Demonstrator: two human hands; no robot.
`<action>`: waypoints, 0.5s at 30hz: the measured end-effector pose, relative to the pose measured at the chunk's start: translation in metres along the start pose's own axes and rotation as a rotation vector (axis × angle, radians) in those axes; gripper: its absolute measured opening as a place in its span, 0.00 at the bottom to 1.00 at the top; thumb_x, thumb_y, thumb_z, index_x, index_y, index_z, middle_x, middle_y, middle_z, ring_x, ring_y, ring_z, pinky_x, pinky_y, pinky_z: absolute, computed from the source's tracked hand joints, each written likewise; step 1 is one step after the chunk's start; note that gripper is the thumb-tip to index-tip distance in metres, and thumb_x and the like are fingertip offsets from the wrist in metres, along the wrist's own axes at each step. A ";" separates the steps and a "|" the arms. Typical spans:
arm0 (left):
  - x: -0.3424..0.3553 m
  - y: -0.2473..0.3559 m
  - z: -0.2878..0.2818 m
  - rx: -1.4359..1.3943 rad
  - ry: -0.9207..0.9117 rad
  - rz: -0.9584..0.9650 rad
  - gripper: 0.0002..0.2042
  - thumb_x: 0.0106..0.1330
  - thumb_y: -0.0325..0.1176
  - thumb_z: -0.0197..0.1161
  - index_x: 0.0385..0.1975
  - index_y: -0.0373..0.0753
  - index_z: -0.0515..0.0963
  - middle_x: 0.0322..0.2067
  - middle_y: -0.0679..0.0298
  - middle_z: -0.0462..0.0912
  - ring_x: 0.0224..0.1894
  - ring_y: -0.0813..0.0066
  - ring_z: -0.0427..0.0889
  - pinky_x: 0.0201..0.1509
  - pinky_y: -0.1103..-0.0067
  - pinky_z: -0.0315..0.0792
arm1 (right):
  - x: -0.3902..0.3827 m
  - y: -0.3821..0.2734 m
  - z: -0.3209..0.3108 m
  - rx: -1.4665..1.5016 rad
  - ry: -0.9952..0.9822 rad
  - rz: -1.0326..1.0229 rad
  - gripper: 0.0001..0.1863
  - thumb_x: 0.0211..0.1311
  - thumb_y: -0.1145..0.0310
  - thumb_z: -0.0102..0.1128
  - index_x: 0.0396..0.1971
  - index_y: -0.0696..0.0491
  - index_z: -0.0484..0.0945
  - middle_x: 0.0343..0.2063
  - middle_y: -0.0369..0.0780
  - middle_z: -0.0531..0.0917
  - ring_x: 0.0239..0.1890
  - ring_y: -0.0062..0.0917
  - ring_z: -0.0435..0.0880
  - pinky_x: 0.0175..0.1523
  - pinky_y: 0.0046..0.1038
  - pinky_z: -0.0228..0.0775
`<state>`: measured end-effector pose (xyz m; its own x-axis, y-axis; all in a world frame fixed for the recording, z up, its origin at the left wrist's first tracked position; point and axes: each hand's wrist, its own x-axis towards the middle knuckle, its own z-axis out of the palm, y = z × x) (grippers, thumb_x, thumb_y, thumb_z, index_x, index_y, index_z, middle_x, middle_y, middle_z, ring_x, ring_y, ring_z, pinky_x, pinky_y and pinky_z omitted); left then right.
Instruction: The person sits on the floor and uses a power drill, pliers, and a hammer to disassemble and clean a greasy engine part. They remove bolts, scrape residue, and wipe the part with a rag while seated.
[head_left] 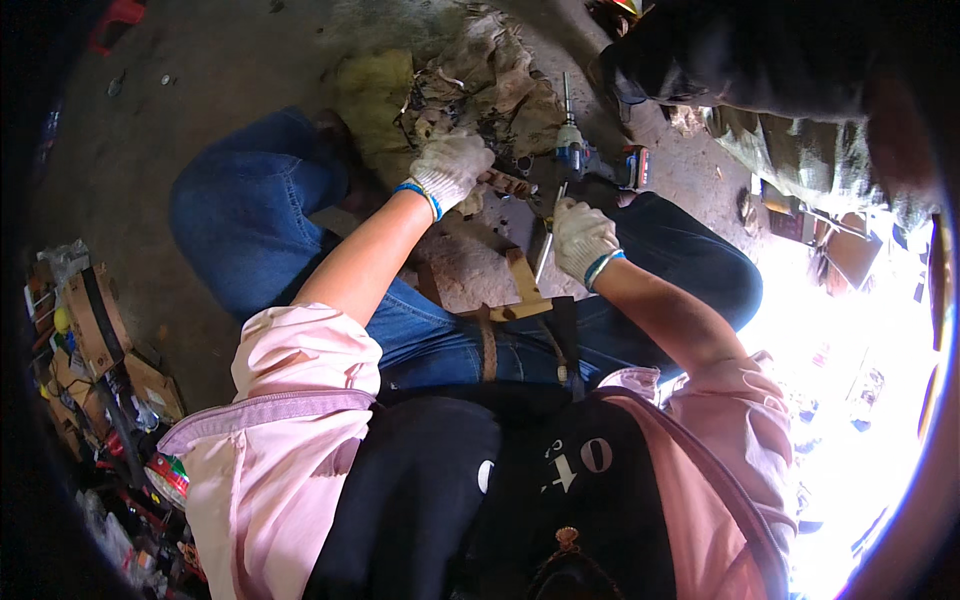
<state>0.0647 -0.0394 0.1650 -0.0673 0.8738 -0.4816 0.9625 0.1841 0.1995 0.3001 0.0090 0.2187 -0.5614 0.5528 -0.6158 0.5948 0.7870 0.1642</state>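
Note:
My left hand, in a white knit glove, is closed on a small brownish metal piece above the floor between my legs. My right hand, also gloved, grips a thin silver rod-like tool, held at a steep slant to the right of that piece. A cordless drill with a long bit lies just beyond my hands. Crumpled rags with dark small bits on them lie ahead. A pale wooden piece is below my hands.
A clutter of cardboard, tools and packages is at my left. A dark bulky shape and a grey draped cloth are at the upper right. Glare washes out the clutter at my right. A red object is at the far upper left.

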 end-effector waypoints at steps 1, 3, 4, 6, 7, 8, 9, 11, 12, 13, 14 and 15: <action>0.001 0.001 -0.001 0.062 -0.023 0.038 0.15 0.62 0.31 0.65 0.49 0.46 0.81 0.47 0.59 0.81 0.53 0.57 0.82 0.53 0.63 0.80 | 0.002 0.004 -0.003 -0.052 0.036 -0.013 0.23 0.54 0.67 0.64 0.49 0.61 0.74 0.37 0.51 0.82 0.37 0.42 0.87 0.32 0.43 0.80; 0.000 -0.002 -0.004 -0.014 0.080 0.116 0.14 0.62 0.29 0.65 0.48 0.46 0.82 0.46 0.60 0.83 0.51 0.58 0.83 0.49 0.65 0.81 | 0.001 0.010 -0.008 -0.023 0.064 -0.053 0.21 0.55 0.66 0.62 0.46 0.61 0.74 0.36 0.51 0.82 0.36 0.42 0.86 0.32 0.42 0.80; -0.001 -0.005 -0.005 -0.019 0.152 0.161 0.12 0.62 0.26 0.64 0.45 0.44 0.82 0.45 0.59 0.83 0.49 0.58 0.85 0.47 0.66 0.83 | 0.000 0.012 -0.010 -0.011 0.084 -0.074 0.20 0.55 0.66 0.61 0.45 0.60 0.75 0.35 0.50 0.82 0.35 0.42 0.86 0.32 0.41 0.80; -0.002 -0.012 -0.008 -0.010 0.209 0.220 0.10 0.62 0.27 0.64 0.42 0.43 0.83 0.44 0.59 0.84 0.49 0.57 0.86 0.45 0.65 0.83 | -0.002 0.016 -0.014 0.099 -0.012 -0.054 0.22 0.56 0.66 0.58 0.49 0.61 0.72 0.38 0.54 0.82 0.39 0.46 0.86 0.40 0.44 0.80; -0.003 -0.015 -0.010 -0.031 0.222 0.214 0.09 0.62 0.29 0.63 0.42 0.43 0.83 0.44 0.59 0.84 0.49 0.57 0.85 0.45 0.64 0.82 | -0.002 0.018 -0.016 0.153 -0.041 -0.046 0.23 0.56 0.66 0.57 0.50 0.61 0.70 0.40 0.56 0.82 0.42 0.48 0.86 0.44 0.45 0.80; -0.003 -0.019 -0.013 -0.041 0.204 0.204 0.09 0.62 0.30 0.63 0.41 0.44 0.83 0.44 0.60 0.84 0.49 0.57 0.85 0.45 0.63 0.82 | -0.005 0.020 -0.016 0.159 -0.086 -0.040 0.22 0.57 0.65 0.56 0.48 0.63 0.73 0.40 0.57 0.82 0.44 0.50 0.85 0.45 0.45 0.80; -0.004 -0.021 -0.016 -0.040 0.196 0.200 0.09 0.63 0.32 0.62 0.41 0.44 0.84 0.44 0.60 0.84 0.49 0.57 0.85 0.45 0.61 0.82 | -0.006 0.024 -0.018 0.254 -0.137 -0.053 0.21 0.56 0.64 0.56 0.47 0.62 0.74 0.41 0.57 0.82 0.44 0.48 0.86 0.45 0.44 0.80; -0.003 -0.026 -0.023 -0.042 0.154 0.206 0.08 0.65 0.36 0.59 0.37 0.43 0.84 0.40 0.59 0.85 0.46 0.58 0.86 0.42 0.61 0.80 | -0.006 0.034 -0.020 0.454 -0.223 -0.109 0.20 0.55 0.63 0.58 0.44 0.61 0.77 0.42 0.56 0.83 0.44 0.44 0.87 0.44 0.42 0.81; -0.004 -0.027 -0.026 -0.058 0.154 0.210 0.08 0.65 0.36 0.58 0.36 0.43 0.84 0.39 0.59 0.85 0.45 0.59 0.86 0.41 0.61 0.80 | -0.008 0.039 -0.020 0.678 -0.346 -0.098 0.19 0.56 0.64 0.58 0.43 0.62 0.78 0.43 0.54 0.83 0.45 0.42 0.86 0.46 0.41 0.81; -0.005 -0.028 -0.030 -0.060 0.124 0.198 0.08 0.65 0.36 0.58 0.35 0.43 0.84 0.39 0.59 0.85 0.44 0.59 0.86 0.40 0.62 0.79 | -0.008 0.042 -0.020 0.903 -0.438 -0.100 0.17 0.58 0.66 0.58 0.42 0.62 0.78 0.43 0.53 0.83 0.46 0.40 0.86 0.47 0.39 0.81; -0.006 -0.030 -0.033 -0.084 0.091 0.193 0.10 0.66 0.37 0.56 0.33 0.43 0.83 0.39 0.59 0.84 0.43 0.60 0.86 0.40 0.63 0.77 | -0.008 0.045 -0.020 1.128 -0.529 -0.101 0.16 0.59 0.67 0.58 0.41 0.63 0.79 0.44 0.51 0.83 0.48 0.38 0.86 0.48 0.38 0.81; -0.008 -0.030 -0.037 -0.095 0.076 0.190 0.10 0.66 0.40 0.59 0.38 0.44 0.84 0.42 0.60 0.84 0.46 0.60 0.84 0.46 0.64 0.76 | -0.007 0.045 -0.021 1.313 -0.633 0.000 0.15 0.61 0.69 0.56 0.41 0.64 0.78 0.44 0.51 0.82 0.48 0.39 0.85 0.51 0.41 0.81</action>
<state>0.0270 -0.0351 0.1941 0.0894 0.9276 -0.3627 0.9309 0.0517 0.3615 0.3192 0.0466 0.2462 -0.4259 0.0693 -0.9021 0.8763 -0.2167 -0.4303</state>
